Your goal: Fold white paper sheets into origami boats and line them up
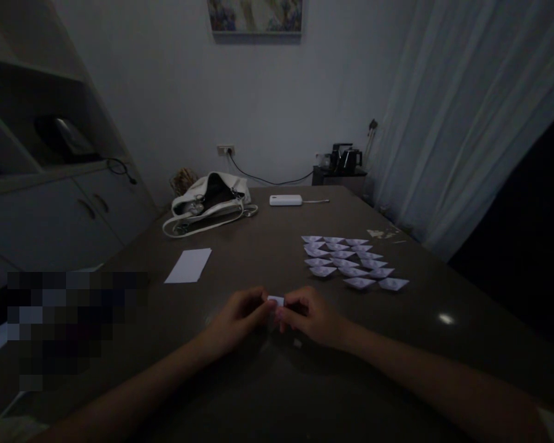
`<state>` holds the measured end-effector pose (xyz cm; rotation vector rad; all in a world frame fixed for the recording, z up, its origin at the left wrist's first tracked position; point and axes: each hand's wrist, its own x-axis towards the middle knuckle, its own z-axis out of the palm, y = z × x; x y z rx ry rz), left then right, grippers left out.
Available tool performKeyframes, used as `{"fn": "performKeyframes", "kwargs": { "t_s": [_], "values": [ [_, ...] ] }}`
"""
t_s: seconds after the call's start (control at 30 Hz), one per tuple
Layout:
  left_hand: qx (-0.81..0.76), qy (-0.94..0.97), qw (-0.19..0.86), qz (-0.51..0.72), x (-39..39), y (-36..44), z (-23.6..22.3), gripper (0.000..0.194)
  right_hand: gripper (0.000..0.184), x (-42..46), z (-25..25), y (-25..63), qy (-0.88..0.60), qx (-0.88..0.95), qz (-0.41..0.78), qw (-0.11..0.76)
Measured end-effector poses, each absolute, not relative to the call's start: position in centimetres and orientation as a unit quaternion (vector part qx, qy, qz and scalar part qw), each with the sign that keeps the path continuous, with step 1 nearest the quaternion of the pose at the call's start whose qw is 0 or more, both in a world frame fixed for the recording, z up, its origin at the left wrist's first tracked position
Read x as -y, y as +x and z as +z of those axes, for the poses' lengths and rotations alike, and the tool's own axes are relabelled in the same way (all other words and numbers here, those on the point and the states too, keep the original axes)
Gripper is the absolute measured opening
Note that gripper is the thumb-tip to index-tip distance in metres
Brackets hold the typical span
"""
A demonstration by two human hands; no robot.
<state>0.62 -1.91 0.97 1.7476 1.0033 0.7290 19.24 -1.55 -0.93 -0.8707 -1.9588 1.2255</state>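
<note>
Between my two hands, just above the dark table (pixel 240 246), is a small piece of folded white paper (pixel 276 300). My left hand (pixel 247 314) pinches its left side between thumb and fingers. On the other side, my right hand (pixel 307 315) grips it the same way, and the fingers hide most of the paper. Rows of small folded paper boats (pixel 341 255) stand to the right, beyond my right hand. A stack of white paper sheets (pixel 189 266) lies to the left, past my left hand.
Farther back are a white handbag (pixel 212 203) and a white device (pixel 285 200) with a strap. Paper scraps (pixel 382 234) lie near the table's right edge. A coffee maker (pixel 344 159) stands beyond the far end. A blurred patch (pixel 69 326) covers the left side.
</note>
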Motion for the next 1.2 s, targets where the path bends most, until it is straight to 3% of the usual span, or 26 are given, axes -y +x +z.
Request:
{"fn": "performKeyframes", "kwargs": {
  "t_s": [0.2,0.47,1.0,1.2],
  "values": [
    [-0.386,0.791,0.395,0.265,2.1,0.4,1.7,0.037,0.033,1.8,-0.8,19.0,-0.299,0.743,0.515,0.306],
    [-0.419,0.763,0.388,0.303,2.4,0.6,1.8,0.036,0.034,1.5,-1.1,19.1,-0.296,0.713,0.551,0.317],
    [-0.432,0.664,0.486,0.369,1.7,0.7,0.9,0.031,0.030,1.0,-1.2,19.1,-0.340,0.700,0.514,0.361],
    [-0.429,0.767,0.343,0.331,1.6,0.2,0.9,0.023,0.024,1.1,-0.9,19.2,-0.370,0.734,0.415,0.389]
  ]
}}
